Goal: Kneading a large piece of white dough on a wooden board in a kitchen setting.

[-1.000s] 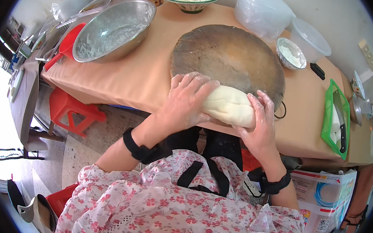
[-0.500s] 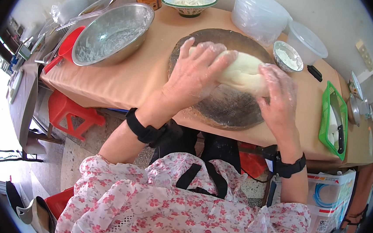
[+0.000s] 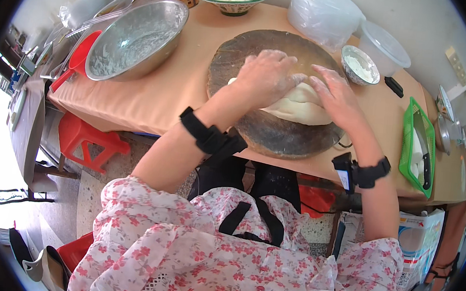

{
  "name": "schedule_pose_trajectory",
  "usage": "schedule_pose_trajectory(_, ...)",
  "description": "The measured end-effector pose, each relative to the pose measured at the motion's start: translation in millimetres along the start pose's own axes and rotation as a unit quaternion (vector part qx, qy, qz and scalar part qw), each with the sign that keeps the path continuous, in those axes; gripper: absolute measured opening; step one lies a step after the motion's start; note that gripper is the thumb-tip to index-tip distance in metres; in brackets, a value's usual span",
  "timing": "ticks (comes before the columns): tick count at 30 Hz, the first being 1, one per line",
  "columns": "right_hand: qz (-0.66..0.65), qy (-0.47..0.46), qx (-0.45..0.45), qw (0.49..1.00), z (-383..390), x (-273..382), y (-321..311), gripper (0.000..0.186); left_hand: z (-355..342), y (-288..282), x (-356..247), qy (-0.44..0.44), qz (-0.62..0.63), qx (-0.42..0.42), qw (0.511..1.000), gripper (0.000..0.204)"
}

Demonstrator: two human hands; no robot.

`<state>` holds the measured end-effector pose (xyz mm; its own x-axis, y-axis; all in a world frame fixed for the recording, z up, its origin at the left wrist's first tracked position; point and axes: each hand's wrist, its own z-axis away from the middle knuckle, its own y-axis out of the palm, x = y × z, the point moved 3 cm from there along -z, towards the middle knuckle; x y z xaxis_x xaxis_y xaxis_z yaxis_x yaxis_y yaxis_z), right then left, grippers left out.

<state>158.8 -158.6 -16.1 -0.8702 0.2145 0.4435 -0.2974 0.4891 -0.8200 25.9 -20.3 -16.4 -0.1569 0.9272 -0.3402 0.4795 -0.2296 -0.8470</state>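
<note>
A long, smooth lump of pale dough (image 3: 300, 108) lies across the round dark wooden board (image 3: 277, 135) on the table. My left hand (image 3: 266, 76), dusted with flour, is on the dough's left and middle part, fingers curled over its far side. My right hand (image 3: 336, 97) grips the dough's right end, its fingers reaching over the top toward the far edge. Much of the dough is covered by the hands, and the undersides of the fingers are hidden. Both wrists wear black straps.
Left of the board stand a floury steel bowl (image 3: 167, 42) and a red scoop (image 3: 81, 57). Behind are a bowl of white shreds (image 3: 233, 6) and a clear plastic tub (image 3: 322, 21). On the right sit a small flour bowl (image 3: 366, 81) and a green basket (image 3: 407, 159) with a knife.
The dough has come down onto the board from a lifted, tilted hold. My left hand has shifted slightly right, and the right hand's fingers now reach over the dough's top.
</note>
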Motion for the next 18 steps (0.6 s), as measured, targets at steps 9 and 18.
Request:
schedule_pose_trajectory(9, 0.066, -0.077, -0.015, 0.995, 84, 43, 22, 0.049, 85, 14, -26, 0.1, -0.015, -0.065, 0.993, 0.056)
schedule_pose_trajectory(18, 0.175, -0.138, -0.107, 0.969, 135, 50, 41, 0.057, 130, 33, -33, 0.134, -0.091, -0.136, 0.977, 0.066)
